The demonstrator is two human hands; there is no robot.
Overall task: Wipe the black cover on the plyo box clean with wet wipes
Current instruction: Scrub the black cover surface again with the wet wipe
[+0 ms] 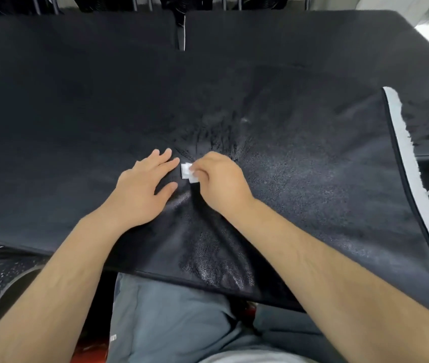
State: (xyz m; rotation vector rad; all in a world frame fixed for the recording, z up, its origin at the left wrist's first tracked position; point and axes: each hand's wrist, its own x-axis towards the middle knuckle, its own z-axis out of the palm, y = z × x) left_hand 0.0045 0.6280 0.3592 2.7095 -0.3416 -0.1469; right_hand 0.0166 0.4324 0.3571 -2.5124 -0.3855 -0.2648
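Black cover (300, 192): a leathery sheet spread over the top of the plyo box (51, 74), its near hem hanging past the box's near edge. Its right hem is turned up, showing a pale fleecy lining (415, 184). Towards the box's left edge we cannot tell where cover ends and box top begins.

Wet wipe (187, 172): folded into a small white pad and lying on the cover near the middle of the box top, somewhat towards the near edge. Shiny damp streaks (218, 142) fan out beyond it towards the far edge. The far corners look dry and matte.

Right hand (221, 182): fingers curled, tips pinching the wipe and bearing it down on the cover.
Left hand (140, 192): flat on the cover just beside the wipe, fingers straight and spread, gripping nothing.

Step in hand, as we judge it: scrubbing the centre patch.

Notes on doing it well:
- We keep the left palm pressed so the cover stays taut, as creases radiate from the wiping point and the sheet may bunch.
- The pad is small, so we refold or open it to cover more per stroke.
- We stroke away from the bracing hand in overlapping lanes, working out to the box's corners.
- We flatten the turned right hem before wiping there.
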